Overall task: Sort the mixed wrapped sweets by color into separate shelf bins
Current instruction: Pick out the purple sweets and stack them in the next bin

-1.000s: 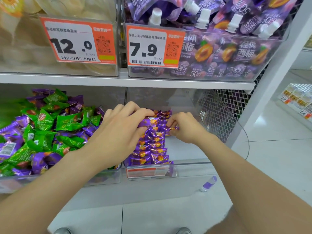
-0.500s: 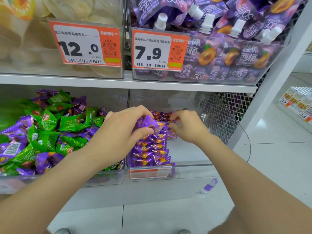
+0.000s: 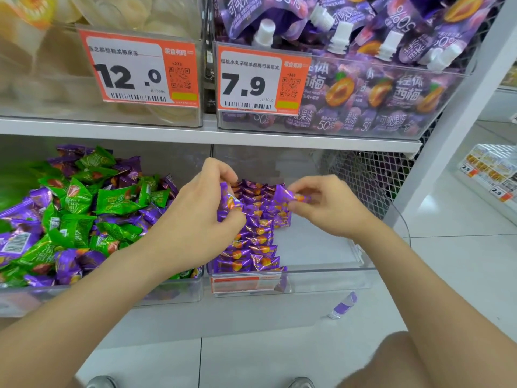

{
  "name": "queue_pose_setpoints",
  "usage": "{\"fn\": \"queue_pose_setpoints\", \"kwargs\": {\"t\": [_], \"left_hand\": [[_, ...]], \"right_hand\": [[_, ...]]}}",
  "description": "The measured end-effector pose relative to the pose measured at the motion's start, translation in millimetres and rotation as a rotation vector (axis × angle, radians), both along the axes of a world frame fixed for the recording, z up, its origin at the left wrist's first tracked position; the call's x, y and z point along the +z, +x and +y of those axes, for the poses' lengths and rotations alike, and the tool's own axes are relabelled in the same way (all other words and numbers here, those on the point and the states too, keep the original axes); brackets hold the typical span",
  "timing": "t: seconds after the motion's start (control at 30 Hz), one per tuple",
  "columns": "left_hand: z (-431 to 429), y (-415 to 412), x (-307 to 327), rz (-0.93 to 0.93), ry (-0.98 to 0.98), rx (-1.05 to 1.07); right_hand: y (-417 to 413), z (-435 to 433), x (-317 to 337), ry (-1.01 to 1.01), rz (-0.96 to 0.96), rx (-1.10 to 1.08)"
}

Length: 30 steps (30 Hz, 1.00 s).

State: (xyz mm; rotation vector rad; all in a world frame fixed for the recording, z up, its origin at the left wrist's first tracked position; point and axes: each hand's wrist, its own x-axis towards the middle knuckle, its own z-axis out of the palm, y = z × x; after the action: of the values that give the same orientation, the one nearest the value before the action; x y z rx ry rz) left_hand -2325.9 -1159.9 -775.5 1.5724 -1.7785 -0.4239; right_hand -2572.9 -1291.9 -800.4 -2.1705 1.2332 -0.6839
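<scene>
Two purple foil-wrapped sweets are held over the clear plastic bin (image 3: 321,281): left hand (image 3: 195,222) with its grip closed on one sweet (image 3: 226,201), right hand (image 3: 330,211) pinching the other sweet (image 3: 282,196). Above hang an orange-edged "12.0" label (image 3: 131,71) and a "7.9" label (image 3: 251,82).

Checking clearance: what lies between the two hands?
Head view: between the left hand and right hand lie rows of purple sweets in the right bin, plus the left-held sweet and right-held sweet they pinch.
</scene>
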Motion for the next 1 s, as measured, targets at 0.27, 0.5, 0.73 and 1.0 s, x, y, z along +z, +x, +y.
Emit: {"fn": "queue_pose_setpoints", "kwargs": {"t": [0.27,0.5,0.73,1.0], "left_hand": [[1.2,-4.0,-3.3,-0.096,0.033,-0.018],[-0.2,-2.3,-6.6,-0.147,-0.034,-0.041],[-3.3,2.2,-9.8,-0.253,-0.060,-0.060],[0.6,-1.2,5.7,0.067,-0.071,-0.034]], "right_hand": [[3.2,-16.9,-37.2,-0.033,0.470,0.083],[17.9,-18.6,-42.0,-0.055,0.453,0.054],[16.5,-20.0,-40.3,-0.061,0.482,-0.014],[33.2,37.0,17.5,0.245,-0.215,0.160]]}}
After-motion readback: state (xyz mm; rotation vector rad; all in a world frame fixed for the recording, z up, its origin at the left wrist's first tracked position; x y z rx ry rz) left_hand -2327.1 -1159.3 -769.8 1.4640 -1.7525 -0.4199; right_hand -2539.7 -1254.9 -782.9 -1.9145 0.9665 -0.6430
